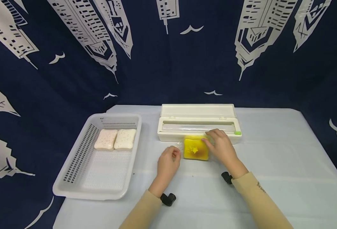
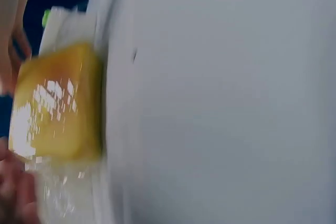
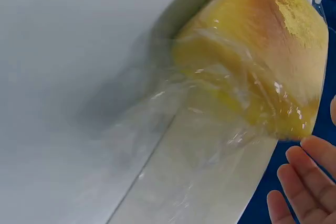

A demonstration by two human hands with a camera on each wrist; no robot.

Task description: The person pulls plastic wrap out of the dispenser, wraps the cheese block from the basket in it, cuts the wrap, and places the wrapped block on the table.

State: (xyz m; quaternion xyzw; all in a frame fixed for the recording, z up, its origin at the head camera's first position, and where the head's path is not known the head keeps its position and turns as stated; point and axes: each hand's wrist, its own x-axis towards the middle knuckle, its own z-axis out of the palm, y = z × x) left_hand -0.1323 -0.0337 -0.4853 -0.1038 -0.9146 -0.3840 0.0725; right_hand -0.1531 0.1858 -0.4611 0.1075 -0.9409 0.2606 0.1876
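A square yellow soap bar [image 1: 196, 152], glossy under clear plastic wrap [image 3: 210, 145], lies in front of the white wrap dispenser [image 1: 171, 136]. To its left, my left hand [image 1: 168, 161] has its fingers curled and seems to pinch the wrap's loose edge; the fingertips are partly cut off in the left wrist view. My right hand [image 1: 222, 149] is at the bar's right side, thumb by its edge and fingers over the dispenser's front. In the right wrist view its fingers [image 3: 304, 177] are extended, one fingertip at the bar's corner. Loose wrap spreads out beside the bar.
On the left stands a white plastic basket [image 1: 59, 187] with a pinkish speckled block [image 1: 106, 140] and a cream one [image 1: 125, 139] side by side. The dispenser's lid [image 1: 197, 110] is raised; a green cutter [image 1: 238, 133] sits at its right end. A navy patterned cloth [image 1: 168, 70] hangs behind the table.
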